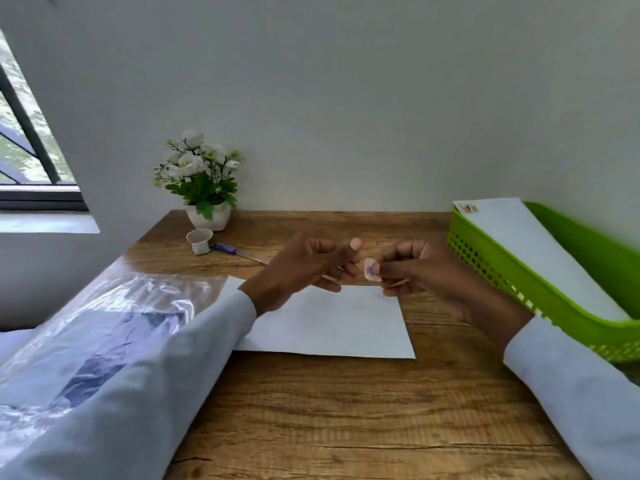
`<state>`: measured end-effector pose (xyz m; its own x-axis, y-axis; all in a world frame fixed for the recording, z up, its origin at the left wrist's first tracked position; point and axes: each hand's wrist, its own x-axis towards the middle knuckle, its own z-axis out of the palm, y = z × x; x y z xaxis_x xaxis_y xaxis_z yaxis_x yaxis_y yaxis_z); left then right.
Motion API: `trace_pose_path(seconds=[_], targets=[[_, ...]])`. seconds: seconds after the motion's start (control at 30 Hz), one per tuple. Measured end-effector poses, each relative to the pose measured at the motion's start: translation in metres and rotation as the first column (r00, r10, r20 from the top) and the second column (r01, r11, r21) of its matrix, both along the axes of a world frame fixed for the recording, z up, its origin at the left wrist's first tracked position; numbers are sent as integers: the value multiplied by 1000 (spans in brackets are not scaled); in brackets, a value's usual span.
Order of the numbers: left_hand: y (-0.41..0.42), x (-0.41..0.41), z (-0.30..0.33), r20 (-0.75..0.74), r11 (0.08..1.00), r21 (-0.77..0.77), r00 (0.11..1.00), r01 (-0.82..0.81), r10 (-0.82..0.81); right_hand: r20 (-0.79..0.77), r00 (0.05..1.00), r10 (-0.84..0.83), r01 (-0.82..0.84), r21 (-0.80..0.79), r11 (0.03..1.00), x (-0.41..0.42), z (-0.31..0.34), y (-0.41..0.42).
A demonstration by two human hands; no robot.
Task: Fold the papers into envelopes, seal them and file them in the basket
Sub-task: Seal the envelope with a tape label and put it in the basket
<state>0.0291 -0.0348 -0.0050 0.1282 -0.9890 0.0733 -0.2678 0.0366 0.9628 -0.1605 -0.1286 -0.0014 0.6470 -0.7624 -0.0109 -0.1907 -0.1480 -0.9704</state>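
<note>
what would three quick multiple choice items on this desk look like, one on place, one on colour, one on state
1. Where is the basket?
A. desk's right side
B. beside the flowers
C. on the sill

2. What colour is it?
A. blue
B. green
C. red

3. What is the right hand doing?
A. lying flat
B. pinching a sticker
C. writing

Answers: 1 A, it sits at the right edge. 2 B, its mesh wall is bright green. 3 B, fingertips hold the sticker above the folded paper.

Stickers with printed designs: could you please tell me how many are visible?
2: one small sticker between both hands over the white sheet, one on the white envelope's corner in the green plastic basket. Others may be hidden.
</note>
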Motion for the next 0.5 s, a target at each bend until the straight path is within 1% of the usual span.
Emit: trace_pose_path(seconds=[0.1, 0.2, 0.37, 0.5], targets=[[-7, -8, -6, 37, 1000, 24, 999, 0, -1, -30, 998, -58, 59, 25, 998, -9, -6, 0], [-16, -17, -10, 36, 998, 61, 999, -16, 14, -68, 992, -102, 105, 50, 993, -12, -13, 1], [-27, -29, -19, -2, 995, 98, 1000, -20, 20, -102, 983, -151, 151, -5, 989, -14, -21, 0], [-30, -30, -21, 34, 993, 105, 998, -60, 57, -126, 977, -170, 168, -29, 985, -11, -20, 1]])
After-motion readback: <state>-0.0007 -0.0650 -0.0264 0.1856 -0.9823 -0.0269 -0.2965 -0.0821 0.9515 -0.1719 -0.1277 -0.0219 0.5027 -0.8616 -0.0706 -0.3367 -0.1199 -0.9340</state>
